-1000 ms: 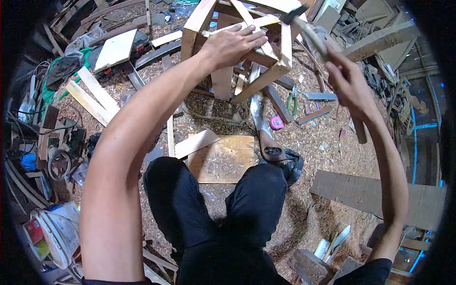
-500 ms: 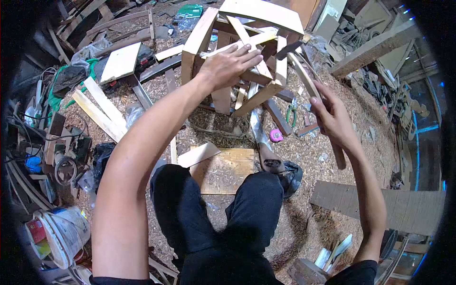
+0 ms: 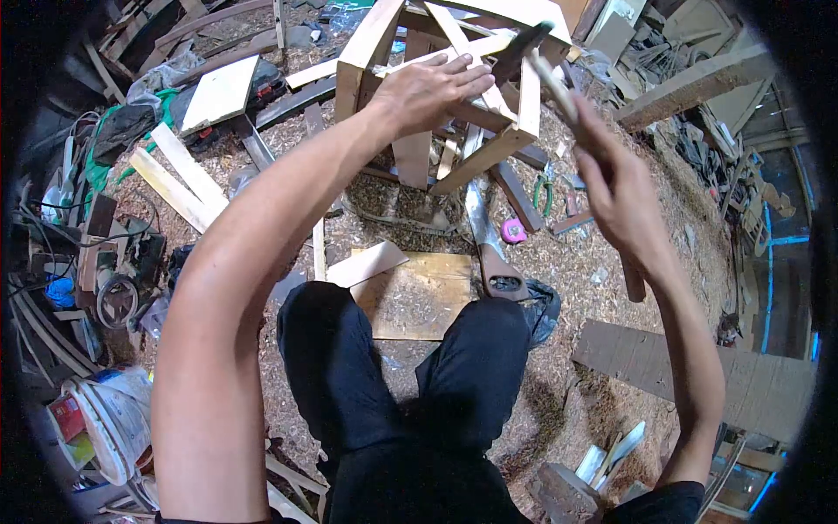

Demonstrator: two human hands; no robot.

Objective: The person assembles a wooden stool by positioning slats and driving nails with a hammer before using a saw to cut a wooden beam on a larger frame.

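My left hand (image 3: 432, 90) lies flat with fingers stretched over a wooden strip (image 3: 483, 50) on top of a wooden frame (image 3: 476, 166). The frame looks like an unfinished stool or small box, with legs and crosspieces. In my right hand (image 3: 615, 188) is a hammer, its pale wooden handle (image 3: 553, 85) rising from the closed fingers. The dark hammer head (image 3: 526, 45) hovers over or beside the frame's right top; whether it touches cannot be made out.
Below the frame lie a handsaw (image 3: 503, 281), a pink tape measure (image 3: 513, 230) and green-handled pliers (image 3: 546, 194) on shavings. A wooden board (image 3: 419, 306) lies before my knees. Planks (image 3: 179, 188) and a white bucket (image 3: 122, 419) are at left, a wide grey plank (image 3: 690, 371) at right.
My right hand and the hammer have moved slightly up, the head now higher and farther right. My left hand keeps its place on the frame. The whole view has shifted a little.
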